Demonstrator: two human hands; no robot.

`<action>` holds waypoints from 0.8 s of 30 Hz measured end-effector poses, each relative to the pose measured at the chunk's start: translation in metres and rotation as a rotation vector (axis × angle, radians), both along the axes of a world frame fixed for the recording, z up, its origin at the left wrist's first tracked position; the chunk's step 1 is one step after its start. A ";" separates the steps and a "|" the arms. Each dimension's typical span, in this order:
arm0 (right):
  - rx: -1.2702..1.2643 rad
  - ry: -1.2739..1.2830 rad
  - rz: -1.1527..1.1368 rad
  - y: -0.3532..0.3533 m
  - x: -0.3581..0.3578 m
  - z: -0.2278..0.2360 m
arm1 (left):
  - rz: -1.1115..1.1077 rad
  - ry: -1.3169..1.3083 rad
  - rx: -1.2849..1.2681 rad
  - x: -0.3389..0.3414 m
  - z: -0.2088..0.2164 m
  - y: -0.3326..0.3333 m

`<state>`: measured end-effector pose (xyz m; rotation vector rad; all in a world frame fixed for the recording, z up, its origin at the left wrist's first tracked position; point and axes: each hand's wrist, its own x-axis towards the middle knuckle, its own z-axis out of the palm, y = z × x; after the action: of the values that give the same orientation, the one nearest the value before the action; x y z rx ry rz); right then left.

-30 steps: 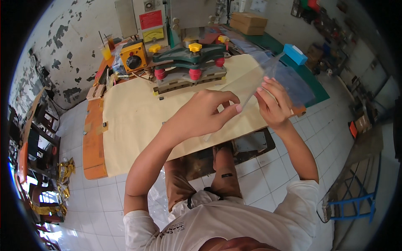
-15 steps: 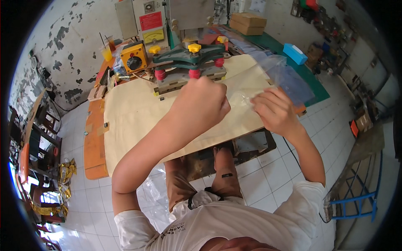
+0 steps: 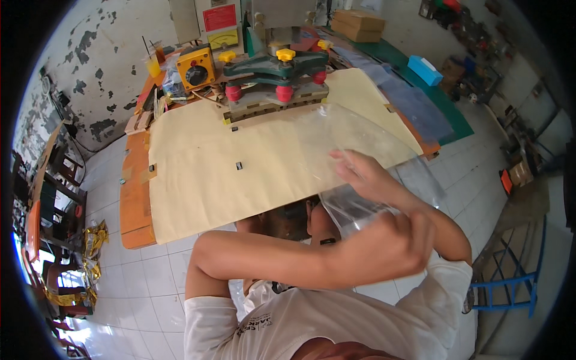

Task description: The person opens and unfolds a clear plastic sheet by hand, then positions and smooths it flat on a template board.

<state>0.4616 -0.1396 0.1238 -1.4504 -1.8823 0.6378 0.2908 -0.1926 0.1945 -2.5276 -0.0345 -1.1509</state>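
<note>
A sheet of clear plastic film (image 3: 375, 129) lies across the right part of the tan sheet (image 3: 198, 180) on the table, and part of it hangs past the front edge. My right hand (image 3: 363, 174) is closed on the film, with fingertips pinched at its near side. Close to my body, my left hand (image 3: 390, 249) is a fist, crossed to the right below my right hand. Folds of film run up to this fist, which seems to grip them; its edges are motion-blurred. One small black piece (image 3: 239, 165) rests mid-sheet, another (image 3: 234, 129) near the press.
Behind the sheet stands a press head (image 3: 276, 75) with yellow star knobs and red bushings. A yellow control box (image 3: 195, 67) and drink cups (image 3: 153, 65) are at back left. Bluish film (image 3: 408, 108), a blue box (image 3: 425, 71) and cardboard boxes (image 3: 357, 25) occupy the right back.
My left hand has come from in front of the press back toward my body and rightward. My right hand has shifted slightly left and nearer. The film has been drawn toward me.
</note>
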 end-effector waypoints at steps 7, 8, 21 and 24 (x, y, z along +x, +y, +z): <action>0.210 0.605 -0.151 0.021 -0.012 0.021 | -0.300 0.125 -0.213 -0.002 -0.035 -0.042; 0.208 0.588 -0.187 0.014 -0.020 0.033 | -0.327 -0.005 -0.267 -0.011 -0.029 -0.033; 0.139 1.085 0.181 -0.027 -0.027 0.063 | -0.202 -0.388 -1.053 -0.034 -0.010 0.087; 0.334 0.856 -0.057 -0.026 -0.042 0.054 | -0.248 -0.472 -0.996 -0.032 -0.018 0.075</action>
<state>0.4197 -0.1658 0.1780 -0.8100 -1.1883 0.7216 0.2590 -0.1173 0.1767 -3.0093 -0.5535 -2.2423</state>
